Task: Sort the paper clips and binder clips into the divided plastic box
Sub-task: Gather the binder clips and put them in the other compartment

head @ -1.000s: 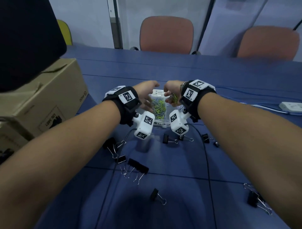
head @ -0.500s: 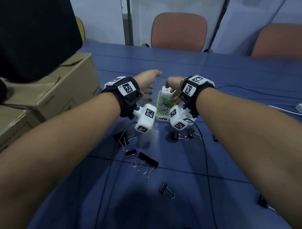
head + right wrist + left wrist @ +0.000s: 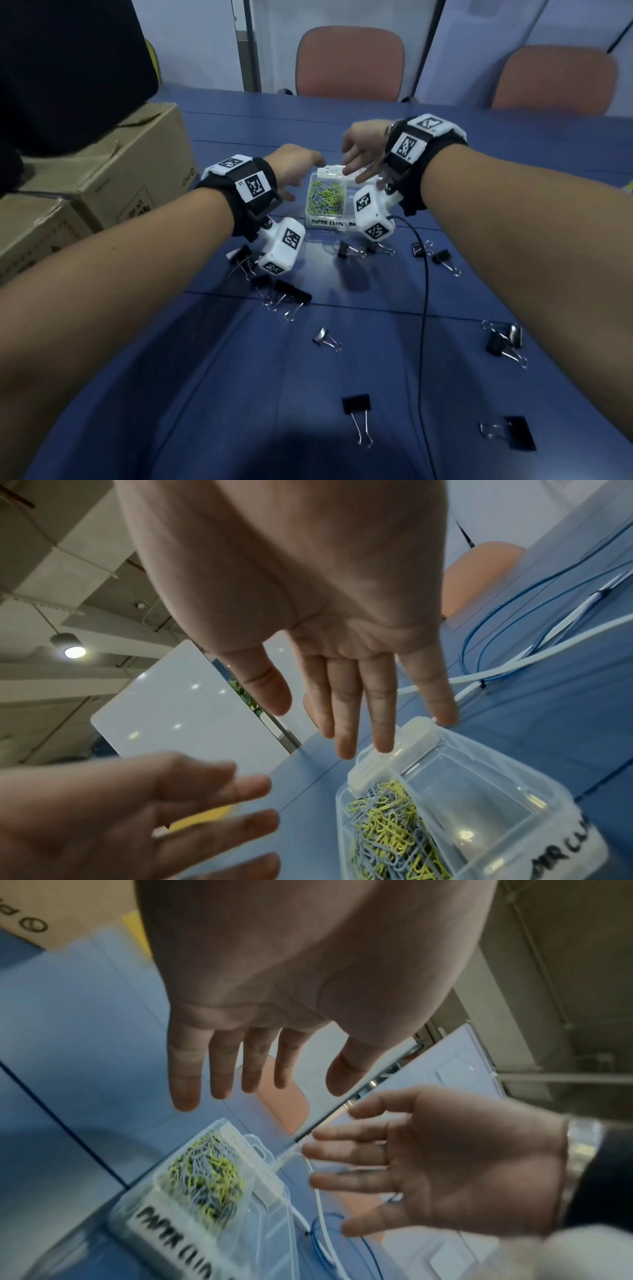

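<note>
the head view looks forward and down over both forearms at the blue table (image 3: 342, 359). each wrist view looks along its palm, close above the divided plastic box (image 3: 219, 1199) (image 3: 479, 791), which all three share.

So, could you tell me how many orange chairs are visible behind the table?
2. The middle chair stands across the table, straight beyond the plastic box; the right chair stands farther right. Others may be hidden outside the frame.
</note>
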Available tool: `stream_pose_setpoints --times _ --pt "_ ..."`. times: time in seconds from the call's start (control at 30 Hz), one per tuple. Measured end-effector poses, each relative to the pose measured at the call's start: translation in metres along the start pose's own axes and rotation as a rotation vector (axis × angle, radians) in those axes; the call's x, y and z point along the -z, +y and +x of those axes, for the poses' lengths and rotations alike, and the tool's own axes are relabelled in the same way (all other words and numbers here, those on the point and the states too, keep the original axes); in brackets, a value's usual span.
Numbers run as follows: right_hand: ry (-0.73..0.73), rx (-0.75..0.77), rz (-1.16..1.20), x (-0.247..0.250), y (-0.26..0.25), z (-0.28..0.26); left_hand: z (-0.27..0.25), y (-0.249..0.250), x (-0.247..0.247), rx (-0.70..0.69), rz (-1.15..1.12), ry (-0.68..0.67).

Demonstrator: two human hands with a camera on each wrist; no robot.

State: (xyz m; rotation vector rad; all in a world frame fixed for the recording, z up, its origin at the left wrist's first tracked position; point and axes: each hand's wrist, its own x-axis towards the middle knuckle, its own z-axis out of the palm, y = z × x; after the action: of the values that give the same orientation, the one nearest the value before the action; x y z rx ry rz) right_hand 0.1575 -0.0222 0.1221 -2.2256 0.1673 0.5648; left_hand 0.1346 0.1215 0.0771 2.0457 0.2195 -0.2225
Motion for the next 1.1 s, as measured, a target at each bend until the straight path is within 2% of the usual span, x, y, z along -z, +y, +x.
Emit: stream_pose_setpoints --times 0.2,0.3,0.43,0.5,0.63,0.73,0.93,1.1 --pt "-0.030 0.028 0.107 0.018 0.024 -0.089 -0.056 -0.007 -0.029 -0.135 0.134 0.002" --pt "-0.027 0.039 0.118 0.020 0.052 -0.128 -0.092 -0.011 -0.046 -0.237 0.224 -0.019" --pt "0.023 0.095 -0.030 0.013 0.108 -0.173 -0.135 -0.033 -0.075 -0.357 0.450 -0.166" --pt "0.034 0.153 -0.100 0.007 0.141 -0.191 -0.158 -0.045 -0.086 -0.375 0.599 -0.258" --pt "-0.166 0.195 -0.475 0.001 0.202 -0.219 -0.192 -0.066 -0.100 -0.366 0.840 -0.519" --pt "-0.305 0.160 -0.765 0.003 0.235 -0.232 -0.202 -0.080 -0.107 -0.395 0.962 -0.595" --pt "-0.379 0.136 -0.908 0.003 0.282 -0.245 -0.196 -0.091 -0.116 -0.437 0.917 -0.604" --pt "-0.320 0.204 -0.762 0.002 0.299 -0.235 -0.185 -0.091 -0.122 -0.466 0.804 -0.573"
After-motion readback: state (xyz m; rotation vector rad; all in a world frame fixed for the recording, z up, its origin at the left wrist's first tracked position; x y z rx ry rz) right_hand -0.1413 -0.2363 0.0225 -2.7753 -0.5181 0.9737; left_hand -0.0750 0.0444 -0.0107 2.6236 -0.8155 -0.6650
